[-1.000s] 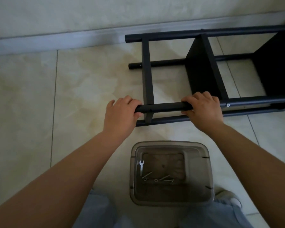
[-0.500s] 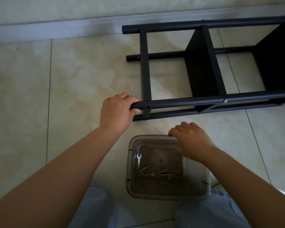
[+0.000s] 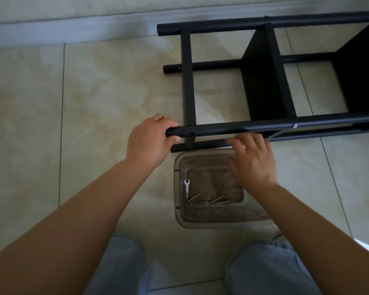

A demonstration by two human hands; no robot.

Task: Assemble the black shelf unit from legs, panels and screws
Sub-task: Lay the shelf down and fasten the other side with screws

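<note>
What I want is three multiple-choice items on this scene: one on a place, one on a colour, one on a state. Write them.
1. Where does the spanner lie? A in the clear tub; B on the tiles; C on a shelf panel.
2. What colour is the shelf unit? A white; B black; C red.
3. What is the left hand doing? A gripping the end of a leg; B lying flat on the floor; C holding a screw.
Key: 1 A, it rests inside the tub; 2 B, its legs and panels are black; 3 A, its fingers curl round the tube.
</note>
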